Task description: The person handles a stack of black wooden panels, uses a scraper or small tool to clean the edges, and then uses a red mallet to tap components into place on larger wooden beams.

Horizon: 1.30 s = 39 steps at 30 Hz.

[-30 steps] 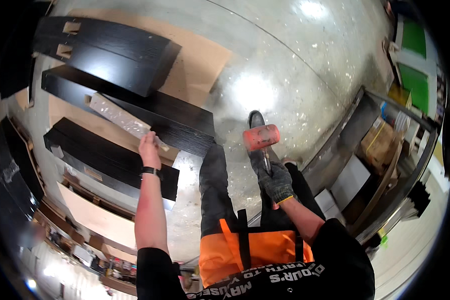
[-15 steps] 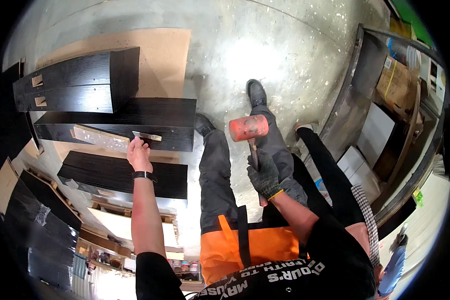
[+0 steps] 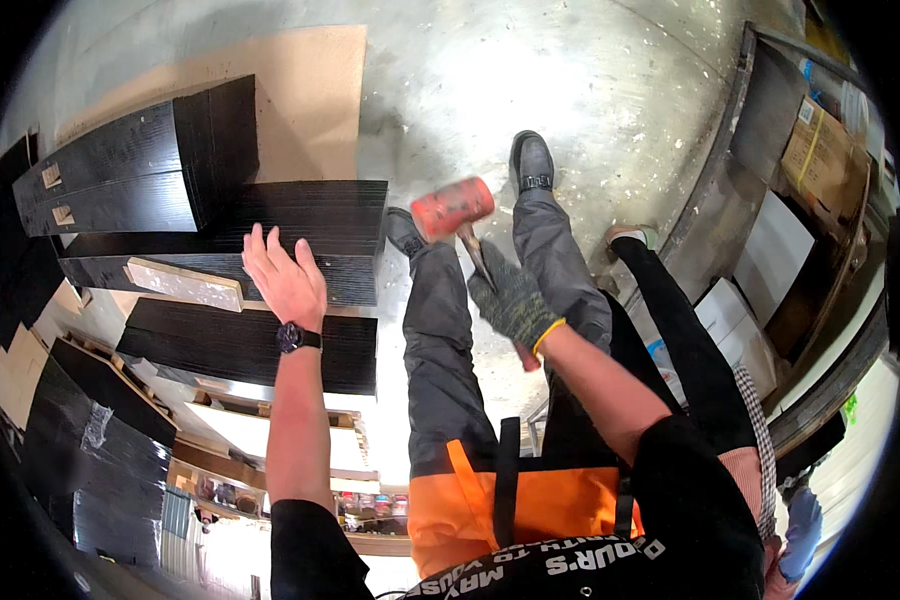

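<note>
Right hand (image 3: pixel 513 298), in a dark glove, has its fingers clamped on the handle of a mallet (image 3: pixel 454 207); the orange head is raised over the concrete floor (image 3: pixel 590 90), between the 2 legs. Left hand (image 3: pixel 286 278) is bare, fingers apart, palm open above a black panel (image 3: pixel 300 225). A pale wood strip (image 3: pixel 183 284) lies just beside it.

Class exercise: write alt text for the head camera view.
Seen from above, a person's gloved right hand grips a red-headed mallet, while the bare left hand, open, hovers over black panels stacked on a concrete floor.
</note>
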Each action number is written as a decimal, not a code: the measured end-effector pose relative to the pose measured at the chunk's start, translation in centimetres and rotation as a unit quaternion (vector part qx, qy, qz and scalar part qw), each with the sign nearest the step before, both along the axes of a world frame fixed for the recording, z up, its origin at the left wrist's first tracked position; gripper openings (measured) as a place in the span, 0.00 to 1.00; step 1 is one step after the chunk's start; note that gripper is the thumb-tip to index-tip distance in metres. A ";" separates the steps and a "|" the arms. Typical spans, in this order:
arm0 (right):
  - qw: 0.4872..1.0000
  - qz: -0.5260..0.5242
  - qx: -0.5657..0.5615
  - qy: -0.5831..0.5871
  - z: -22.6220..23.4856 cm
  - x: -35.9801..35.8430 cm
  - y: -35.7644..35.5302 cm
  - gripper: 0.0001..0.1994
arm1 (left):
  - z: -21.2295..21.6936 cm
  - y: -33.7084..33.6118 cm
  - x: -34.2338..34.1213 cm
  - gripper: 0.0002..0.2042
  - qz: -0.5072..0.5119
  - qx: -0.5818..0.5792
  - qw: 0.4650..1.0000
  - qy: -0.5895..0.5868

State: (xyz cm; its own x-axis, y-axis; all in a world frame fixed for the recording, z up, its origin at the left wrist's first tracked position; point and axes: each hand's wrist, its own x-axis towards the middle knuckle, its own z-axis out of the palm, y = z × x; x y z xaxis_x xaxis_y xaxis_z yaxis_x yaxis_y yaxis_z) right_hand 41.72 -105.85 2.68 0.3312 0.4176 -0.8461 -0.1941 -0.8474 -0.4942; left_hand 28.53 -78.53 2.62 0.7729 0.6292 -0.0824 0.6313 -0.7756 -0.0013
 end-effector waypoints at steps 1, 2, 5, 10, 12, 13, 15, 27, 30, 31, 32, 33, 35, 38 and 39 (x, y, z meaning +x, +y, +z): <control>0.990 0.060 0.072 -0.109 -1.0 1.1 0.7 0.27 | -0.6 0.8 -0.1 0.18 -0.016 -0.018 1.000 -0.006; 0.958 0.119 0.144 -0.215 -2.0 2.2 1.5 0.28 | -1.1 1.4 -0.2 0.18 -0.012 -0.021 1.000 -0.003; 0.950 0.209 0.148 -0.177 -3.3 6.8 6.3 0.30 | -2.0 3.0 0.0 0.17 -0.064 -0.030 0.997 -0.021; 0.933 0.313 0.127 -0.122 -2.3 10.4 12.7 0.31 | -2.1 2.9 0.0 0.15 -0.068 -0.081 0.994 -0.036; 0.917 0.374 0.108 -0.087 -3.0 10.4 14.2 0.30 | -1.9 3.0 0.2 0.11 -0.063 -0.108 0.991 -0.038; 0.904 0.404 0.113 -0.077 -2.9 10.1 14.8 0.30 | -2.0 3.0 0.3 0.11 -0.058 -0.110 0.991 -0.042; 0.886 0.458 0.059 -0.030 -2.5 9.5 16.4 0.28 | -1.9 2.9 0.2 0.10 -0.070 -0.104 0.991 -0.037; 0.884 0.466 0.039 -0.012 -4.5 8.8 15.6 0.25 | -1.7 3.0 0.3 0.08 -0.075 -0.115 0.990 -0.029; 0.897 0.437 0.043 -0.041 -5.2 9.1 16.3 0.26 | -1.5 3.0 0.5 0.08 -0.076 -0.111 0.991 -0.019; 0.886 0.463 -0.014 0.000 -4.8 9.9 17.0 0.33 | -1.4 3.0 0.4 0.08 -0.077 -0.109 0.991 -0.011; 0.887 0.463 -0.012 0.002 -4.7 9.8 17.0 0.33 | -1.5 2.9 0.3 0.08 -0.077 -0.109 0.991 -0.008; 0.901 0.433 -0.014 -0.009 -4.5 9.8 16.9 0.32 | -1.6 2.9 0.5 0.09 -0.077 -0.106 0.991 -0.012; 0.907 0.420 -0.010 -0.027 -5.5 9.0 16.3 0.30 | -1.8 2.9 0.5 0.09 -0.078 -0.102 0.992 -0.015; 0.875 0.485 0.011 0.002 -5.3 8.5 17.0 0.31 | -1.8 2.9 -0.2 0.10 -0.077 -0.104 0.992 -0.007; 0.877 0.480 0.015 -0.007 -5.5 9.0 17.1 0.31 | -1.7 2.9 0.1 0.10 -0.076 -0.107 0.991 -0.005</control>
State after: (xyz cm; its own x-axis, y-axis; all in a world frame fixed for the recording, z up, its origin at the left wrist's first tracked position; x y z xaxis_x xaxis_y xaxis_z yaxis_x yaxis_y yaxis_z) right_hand 50.67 -88.78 -2.87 -0.1754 0.5323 -0.8282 0.6077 -0.6033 -0.5164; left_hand 28.63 -75.62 0.93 0.8586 0.4747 -0.1934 0.5066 -0.8436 0.1782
